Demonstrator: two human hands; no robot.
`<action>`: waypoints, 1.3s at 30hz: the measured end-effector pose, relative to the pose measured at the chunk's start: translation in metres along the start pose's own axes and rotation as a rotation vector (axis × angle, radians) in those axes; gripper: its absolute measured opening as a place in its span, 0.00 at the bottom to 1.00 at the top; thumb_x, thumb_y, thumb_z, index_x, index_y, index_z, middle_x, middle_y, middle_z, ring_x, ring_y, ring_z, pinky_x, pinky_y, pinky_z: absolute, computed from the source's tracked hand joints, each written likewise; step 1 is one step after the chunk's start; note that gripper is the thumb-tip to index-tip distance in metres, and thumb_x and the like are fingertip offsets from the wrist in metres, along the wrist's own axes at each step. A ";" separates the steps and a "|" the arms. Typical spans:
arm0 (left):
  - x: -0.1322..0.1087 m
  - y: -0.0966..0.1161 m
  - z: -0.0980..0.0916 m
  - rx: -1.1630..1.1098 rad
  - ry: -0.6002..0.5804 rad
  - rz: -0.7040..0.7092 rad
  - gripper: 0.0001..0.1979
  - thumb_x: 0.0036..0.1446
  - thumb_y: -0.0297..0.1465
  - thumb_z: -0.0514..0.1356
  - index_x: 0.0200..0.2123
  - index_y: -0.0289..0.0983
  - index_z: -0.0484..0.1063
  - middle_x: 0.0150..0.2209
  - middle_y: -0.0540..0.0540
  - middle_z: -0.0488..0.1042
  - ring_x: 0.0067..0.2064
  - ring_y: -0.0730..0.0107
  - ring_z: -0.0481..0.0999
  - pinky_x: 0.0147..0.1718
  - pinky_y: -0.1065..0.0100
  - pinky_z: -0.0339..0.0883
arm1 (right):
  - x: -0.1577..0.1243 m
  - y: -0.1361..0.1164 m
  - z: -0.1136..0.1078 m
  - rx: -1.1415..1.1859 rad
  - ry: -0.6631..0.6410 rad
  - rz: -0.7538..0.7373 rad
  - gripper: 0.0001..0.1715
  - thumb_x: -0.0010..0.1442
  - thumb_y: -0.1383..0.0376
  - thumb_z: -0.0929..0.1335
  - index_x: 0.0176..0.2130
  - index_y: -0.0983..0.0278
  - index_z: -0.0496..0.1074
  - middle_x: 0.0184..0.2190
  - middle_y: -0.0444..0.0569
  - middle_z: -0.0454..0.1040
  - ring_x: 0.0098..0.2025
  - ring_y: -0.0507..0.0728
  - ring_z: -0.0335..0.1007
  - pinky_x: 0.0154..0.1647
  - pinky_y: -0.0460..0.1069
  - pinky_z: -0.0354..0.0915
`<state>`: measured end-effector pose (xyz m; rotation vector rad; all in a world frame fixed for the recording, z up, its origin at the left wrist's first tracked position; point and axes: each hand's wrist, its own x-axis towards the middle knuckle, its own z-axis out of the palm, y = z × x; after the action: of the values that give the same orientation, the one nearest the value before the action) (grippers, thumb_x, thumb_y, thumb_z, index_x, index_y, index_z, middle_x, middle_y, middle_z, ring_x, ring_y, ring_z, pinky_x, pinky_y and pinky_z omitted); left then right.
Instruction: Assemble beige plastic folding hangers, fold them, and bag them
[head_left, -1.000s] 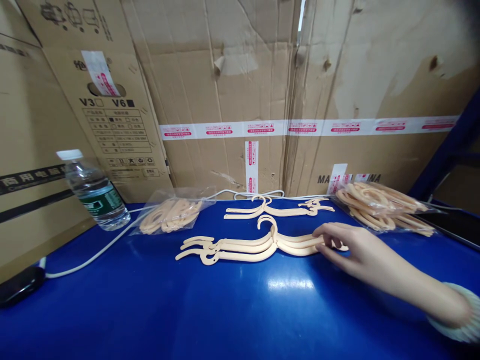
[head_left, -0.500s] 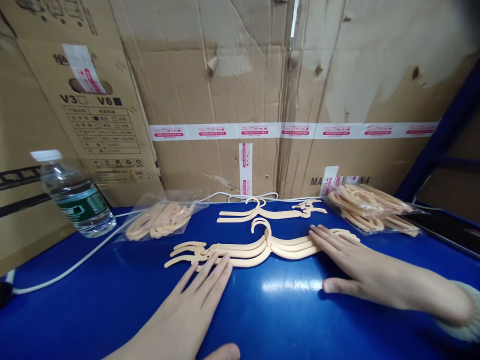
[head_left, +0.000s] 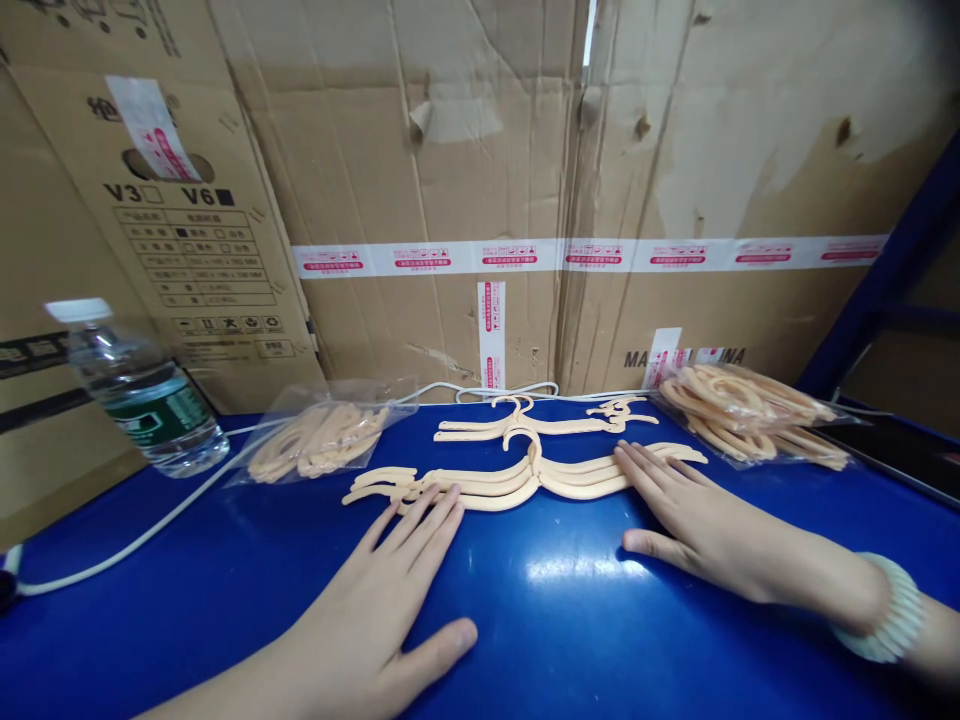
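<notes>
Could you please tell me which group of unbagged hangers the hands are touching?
The front hangers, nearer the person: the left hand and right hand both rest on them. No hand lies on the back hangers, closer to the cardboard.

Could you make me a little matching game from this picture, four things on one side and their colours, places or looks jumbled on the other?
Things:
1. bottle
2. left hand
3. right hand
4. tabletop

Descriptions:
A. ribbed pale band around its wrist
B. blue and shiny
C. fingers at the left part of the near hangers
D. white cap and green label

Right pairs: 1-D, 2-C, 3-A, 4-B
</notes>
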<state>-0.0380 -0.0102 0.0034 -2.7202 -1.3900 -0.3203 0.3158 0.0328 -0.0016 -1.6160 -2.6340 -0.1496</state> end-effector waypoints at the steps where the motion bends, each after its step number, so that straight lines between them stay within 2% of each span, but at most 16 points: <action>1: 0.000 0.000 0.002 0.003 0.018 -0.012 0.35 0.65 0.50 0.49 0.69 0.39 0.46 0.68 0.43 0.50 0.68 0.52 0.51 0.63 0.45 0.52 | 0.001 0.001 0.001 -0.009 0.001 -0.005 0.54 0.63 0.39 0.55 0.68 0.79 0.47 0.67 0.71 0.46 0.68 0.73 0.45 0.64 0.67 0.55; 4: -0.002 -0.002 0.006 -0.009 0.065 0.001 0.35 0.65 0.48 0.51 0.69 0.41 0.44 0.69 0.43 0.49 0.69 0.51 0.49 0.64 0.45 0.51 | 0.001 0.003 0.003 -0.029 0.022 -0.024 0.53 0.64 0.40 0.55 0.68 0.79 0.46 0.67 0.71 0.47 0.68 0.72 0.44 0.63 0.68 0.55; 7: -0.004 -0.005 0.004 -0.038 0.126 0.049 0.35 0.65 0.44 0.53 0.69 0.43 0.43 0.70 0.44 0.47 0.69 0.51 0.48 0.64 0.43 0.51 | 0.001 0.000 -0.006 -0.042 0.110 -0.042 0.51 0.63 0.40 0.57 0.67 0.77 0.49 0.66 0.71 0.51 0.67 0.74 0.48 0.62 0.70 0.56; 9: -0.006 -0.006 -0.001 -0.073 0.135 0.117 0.32 0.64 0.40 0.54 0.68 0.43 0.47 0.69 0.45 0.52 0.68 0.53 0.52 0.63 0.45 0.54 | -0.001 -0.007 -0.019 -0.020 0.187 -0.053 0.43 0.65 0.43 0.58 0.64 0.72 0.57 0.65 0.68 0.57 0.64 0.73 0.56 0.59 0.68 0.59; 11: -0.006 -0.006 -0.008 -0.104 0.108 0.216 0.29 0.62 0.35 0.56 0.65 0.43 0.53 0.66 0.46 0.59 0.66 0.56 0.59 0.62 0.51 0.60 | -0.003 -0.017 -0.035 0.037 0.201 -0.070 0.28 0.68 0.50 0.57 0.54 0.66 0.68 0.57 0.63 0.67 0.56 0.68 0.66 0.53 0.64 0.65; 12: -0.007 -0.005 -0.012 -0.112 0.089 0.265 0.28 0.61 0.34 0.57 0.64 0.43 0.56 0.64 0.46 0.62 0.64 0.57 0.62 0.61 0.54 0.63 | -0.005 -0.023 -0.042 0.075 0.167 -0.088 0.23 0.69 0.53 0.56 0.47 0.64 0.70 0.51 0.60 0.71 0.50 0.65 0.70 0.48 0.60 0.67; 14: -0.006 -0.004 -0.017 -0.121 0.056 0.341 0.26 0.60 0.32 0.59 0.62 0.42 0.60 0.62 0.47 0.67 0.62 0.59 0.65 0.59 0.59 0.66 | -0.008 -0.035 -0.052 0.154 0.052 -0.128 0.18 0.69 0.58 0.57 0.37 0.62 0.69 0.38 0.52 0.74 0.39 0.59 0.71 0.39 0.54 0.66; 17: -0.004 -0.003 -0.020 -0.140 0.043 0.371 0.24 0.60 0.30 0.58 0.60 0.42 0.62 0.59 0.47 0.70 0.60 0.60 0.68 0.58 0.60 0.67 | -0.010 -0.046 -0.052 0.228 -0.094 -0.169 0.14 0.69 0.62 0.59 0.32 0.61 0.65 0.31 0.46 0.71 0.31 0.55 0.67 0.32 0.49 0.61; 24: -0.002 -0.003 -0.019 -0.157 0.027 0.388 0.19 0.60 0.28 0.56 0.54 0.41 0.67 0.56 0.46 0.72 0.58 0.61 0.70 0.55 0.63 0.69 | -0.007 -0.046 -0.037 0.266 -0.166 -0.204 0.13 0.69 0.63 0.58 0.31 0.61 0.58 0.30 0.45 0.68 0.29 0.53 0.62 0.31 0.48 0.56; 33: 0.000 -0.003 -0.017 -0.103 0.062 0.396 0.18 0.57 0.28 0.57 0.52 0.39 0.70 0.53 0.45 0.75 0.55 0.61 0.73 0.54 0.64 0.70 | -0.008 -0.048 -0.039 0.301 -0.176 -0.190 0.13 0.69 0.63 0.58 0.31 0.61 0.59 0.31 0.45 0.68 0.30 0.53 0.62 0.31 0.48 0.55; 39: 0.003 0.005 -0.020 -0.122 0.114 0.396 0.18 0.51 0.23 0.57 0.46 0.38 0.72 0.49 0.44 0.78 0.51 0.59 0.75 0.50 0.64 0.72 | -0.006 -0.048 -0.038 0.303 -0.178 -0.192 0.12 0.68 0.64 0.59 0.31 0.61 0.58 0.30 0.44 0.68 0.29 0.53 0.62 0.31 0.48 0.55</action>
<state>-0.0352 -0.0142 0.0241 -2.9346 -0.8020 -0.5325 0.2756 0.0014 0.0327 -1.3356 -2.7677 0.3865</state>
